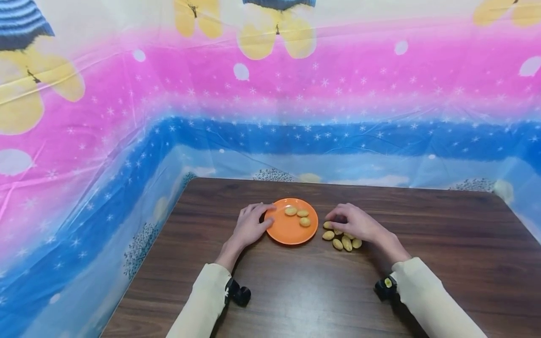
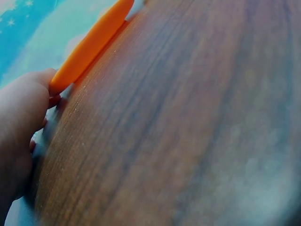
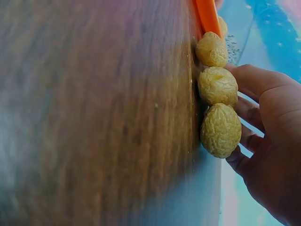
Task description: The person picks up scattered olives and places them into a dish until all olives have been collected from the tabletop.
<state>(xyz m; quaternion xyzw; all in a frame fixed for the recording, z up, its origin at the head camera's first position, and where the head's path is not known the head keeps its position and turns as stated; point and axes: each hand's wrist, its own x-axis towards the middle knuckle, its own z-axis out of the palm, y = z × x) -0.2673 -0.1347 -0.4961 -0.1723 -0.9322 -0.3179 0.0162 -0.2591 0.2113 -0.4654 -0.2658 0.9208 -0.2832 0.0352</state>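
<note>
An orange plate lies on the table with three small wrinkled yellow potatoes on it. My left hand holds the plate's left rim, its thumb against the edge in the left wrist view. To the right of the plate, my right hand is over a pile of several similar potatoes. Its thumb and fingertips pinch one potato at the pile's far left. In the right wrist view, nearer potatoes stand in front of the fingers and hide the fingertips.
Both hands work on a dark wood-grain table. A printed pink and blue cloth hangs behind the table and along its left side. Black wrist cameras sit at the cuffs of the pale sleeves.
</note>
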